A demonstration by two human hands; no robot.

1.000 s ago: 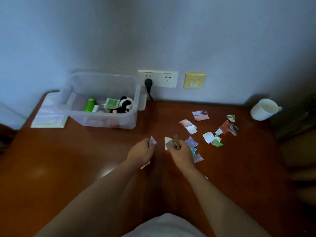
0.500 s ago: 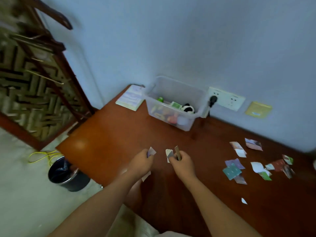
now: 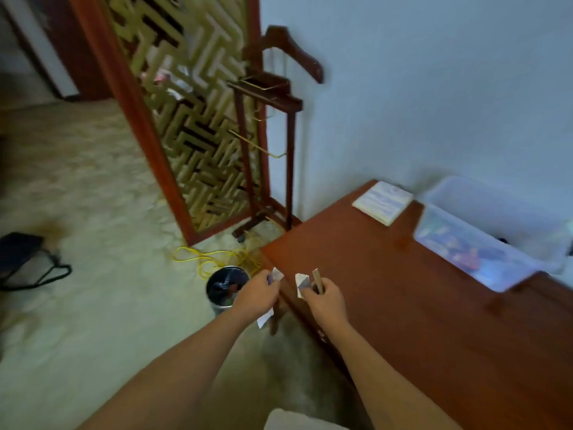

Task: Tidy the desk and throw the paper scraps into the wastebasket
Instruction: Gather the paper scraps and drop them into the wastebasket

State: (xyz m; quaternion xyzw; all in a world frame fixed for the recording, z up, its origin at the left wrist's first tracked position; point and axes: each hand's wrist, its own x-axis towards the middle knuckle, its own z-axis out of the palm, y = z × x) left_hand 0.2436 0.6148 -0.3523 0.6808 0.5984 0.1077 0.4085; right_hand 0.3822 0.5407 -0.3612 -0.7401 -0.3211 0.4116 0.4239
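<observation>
Left hand (image 3: 255, 294) and right hand (image 3: 325, 301) each pinch paper scraps (image 3: 302, 282) in curled fingers at the desk (image 3: 418, 305) corner. Wastebasket (image 3: 223, 287) stands on pale carpet (image 3: 93, 181) beside the desk, lattice screen (image 3: 192, 119) behind it.

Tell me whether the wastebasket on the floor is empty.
Not empty: the upright wastebasket has a few coloured bits inside its dark lining, though they are blurred.
</observation>
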